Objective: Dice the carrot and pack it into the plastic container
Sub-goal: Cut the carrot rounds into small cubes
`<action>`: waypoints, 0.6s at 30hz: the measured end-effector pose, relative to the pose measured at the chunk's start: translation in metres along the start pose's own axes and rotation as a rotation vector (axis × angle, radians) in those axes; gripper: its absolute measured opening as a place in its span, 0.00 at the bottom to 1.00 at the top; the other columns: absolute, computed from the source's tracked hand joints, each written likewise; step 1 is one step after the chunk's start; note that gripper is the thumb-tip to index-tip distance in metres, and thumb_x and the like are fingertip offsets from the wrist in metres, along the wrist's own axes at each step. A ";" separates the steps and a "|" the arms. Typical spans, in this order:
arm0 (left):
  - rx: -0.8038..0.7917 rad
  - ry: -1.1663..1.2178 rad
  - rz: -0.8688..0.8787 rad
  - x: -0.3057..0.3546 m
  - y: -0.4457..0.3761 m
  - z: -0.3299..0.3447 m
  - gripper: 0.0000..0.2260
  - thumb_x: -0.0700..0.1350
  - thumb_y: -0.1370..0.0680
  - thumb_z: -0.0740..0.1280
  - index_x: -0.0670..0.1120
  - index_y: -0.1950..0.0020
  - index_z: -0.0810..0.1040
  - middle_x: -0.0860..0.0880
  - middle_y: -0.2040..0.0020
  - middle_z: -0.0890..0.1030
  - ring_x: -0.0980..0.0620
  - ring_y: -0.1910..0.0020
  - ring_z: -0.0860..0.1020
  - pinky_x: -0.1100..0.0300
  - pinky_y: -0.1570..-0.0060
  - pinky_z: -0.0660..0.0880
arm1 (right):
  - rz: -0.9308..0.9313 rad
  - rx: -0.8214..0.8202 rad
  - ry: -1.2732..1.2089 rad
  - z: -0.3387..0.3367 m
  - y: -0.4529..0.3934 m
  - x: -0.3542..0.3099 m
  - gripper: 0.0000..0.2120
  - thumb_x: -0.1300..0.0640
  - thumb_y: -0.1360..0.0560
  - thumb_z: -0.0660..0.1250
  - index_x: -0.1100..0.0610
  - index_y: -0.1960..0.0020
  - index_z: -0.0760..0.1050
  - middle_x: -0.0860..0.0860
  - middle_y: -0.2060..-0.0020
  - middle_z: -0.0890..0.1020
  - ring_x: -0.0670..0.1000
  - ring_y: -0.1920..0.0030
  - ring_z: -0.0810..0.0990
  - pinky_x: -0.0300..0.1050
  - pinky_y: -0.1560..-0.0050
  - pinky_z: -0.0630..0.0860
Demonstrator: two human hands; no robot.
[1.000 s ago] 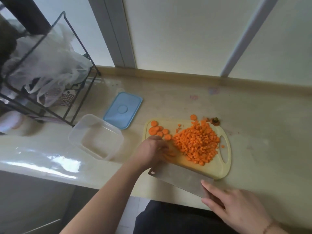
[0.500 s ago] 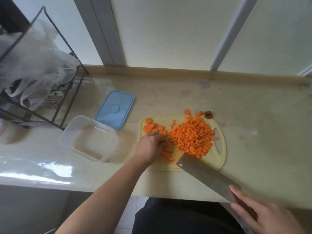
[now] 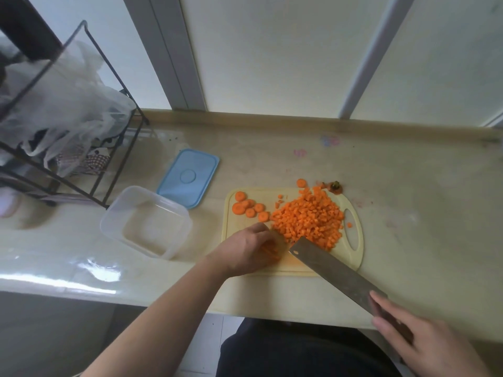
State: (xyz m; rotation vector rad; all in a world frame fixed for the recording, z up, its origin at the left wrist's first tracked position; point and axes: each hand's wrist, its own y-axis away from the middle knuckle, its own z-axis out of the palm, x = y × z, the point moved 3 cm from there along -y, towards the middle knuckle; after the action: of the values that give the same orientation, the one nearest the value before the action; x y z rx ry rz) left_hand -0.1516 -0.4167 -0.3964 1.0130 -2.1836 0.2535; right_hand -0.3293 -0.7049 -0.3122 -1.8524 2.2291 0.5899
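Note:
A pile of diced carrot [image 3: 309, 220] lies on the pale yellow cutting board [image 3: 353, 257]. Several round carrot slices [image 3: 249, 208] sit at the board's far left corner. My left hand [image 3: 249, 251] curls over a few carrot strips [image 3: 269, 250] at the board's near left. My right hand [image 3: 424, 338] grips the handle of a wide cleaver [image 3: 334, 273], whose blade tip touches the board just right of the left hand. The clear plastic container [image 3: 147, 221] stands to the left of the board with nothing inside it, and its blue lid [image 3: 187, 178] lies behind it.
A black wire rack [image 3: 68, 126] holding plastic bags stands at the far left. The carrot's stem end [image 3: 335, 186] lies just past the board's far edge. The counter's front edge runs close to my body.
The cleaver has swung from lying flat at the board's near edge to angling onto the board beside the left hand. My right hand pulled back to the right. The left hand stayed on the strips.

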 end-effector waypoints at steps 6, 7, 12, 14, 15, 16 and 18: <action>0.126 -0.049 0.007 0.011 0.002 0.016 0.13 0.45 0.24 0.72 0.43 0.40 0.82 0.44 0.49 0.79 0.43 0.56 0.81 0.56 0.52 0.78 | 0.023 -0.118 -0.108 0.005 -0.007 -0.008 0.28 0.16 0.40 0.42 0.22 0.47 0.67 0.33 0.44 0.80 0.44 0.39 0.78 0.34 0.44 0.72; 0.153 -0.061 0.002 0.013 0.003 0.018 0.13 0.44 0.24 0.71 0.43 0.41 0.83 0.44 0.50 0.79 0.43 0.58 0.81 0.55 0.54 0.79 | 0.040 -0.121 -0.149 0.005 -0.009 -0.009 0.28 0.16 0.41 0.44 0.23 0.48 0.70 0.26 0.48 0.78 0.38 0.41 0.77 0.26 0.45 0.68; 0.288 -0.077 -0.093 0.019 0.008 0.026 0.13 0.49 0.22 0.66 0.41 0.49 0.82 0.44 0.55 0.79 0.42 0.63 0.79 0.52 0.62 0.79 | 0.036 -0.203 -0.344 0.010 -0.022 -0.025 0.07 0.34 0.30 0.61 0.24 0.54 0.74 0.21 0.55 0.77 0.25 0.50 0.74 0.16 0.50 0.64; 0.352 -0.061 -0.169 0.019 0.011 0.030 0.16 0.52 0.22 0.63 0.40 0.52 0.82 0.44 0.56 0.78 0.42 0.63 0.78 0.52 0.63 0.79 | 0.016 -0.278 -0.396 0.015 -0.029 -0.032 0.08 0.43 0.26 0.64 0.29 0.49 0.75 0.27 0.67 0.79 0.32 0.64 0.77 0.22 0.59 0.69; 0.380 -0.055 -0.215 0.019 0.012 0.032 0.14 0.50 0.21 0.64 0.39 0.53 0.82 0.44 0.56 0.78 0.42 0.63 0.78 0.51 0.63 0.79 | 0.011 -0.321 -0.421 0.018 -0.033 -0.034 0.10 0.47 0.24 0.65 0.32 0.48 0.75 0.32 0.71 0.79 0.36 0.70 0.76 0.26 0.62 0.71; 0.408 -0.049 -0.263 0.019 0.014 0.033 0.12 0.48 0.21 0.67 0.39 0.53 0.82 0.44 0.56 0.78 0.42 0.63 0.78 0.51 0.62 0.79 | 0.008 -0.357 -0.442 0.022 -0.037 -0.037 0.10 0.49 0.23 0.65 0.34 0.47 0.75 0.37 0.75 0.78 0.39 0.73 0.74 0.31 0.64 0.73; 0.474 -0.028 -0.356 0.021 0.017 0.035 0.09 0.45 0.22 0.71 0.39 0.52 0.82 0.44 0.55 0.78 0.42 0.62 0.79 0.54 0.61 0.77 | 0.027 -0.406 -0.484 0.028 -0.046 -0.043 0.08 0.48 0.22 0.62 0.36 0.48 0.76 0.45 0.79 0.74 0.42 0.76 0.71 0.36 0.69 0.71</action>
State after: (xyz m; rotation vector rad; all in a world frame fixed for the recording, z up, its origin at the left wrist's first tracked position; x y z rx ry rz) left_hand -0.1919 -0.4332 -0.4058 1.6496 -1.9602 0.6077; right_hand -0.2791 -0.6616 -0.3297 -1.6010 1.9087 1.4112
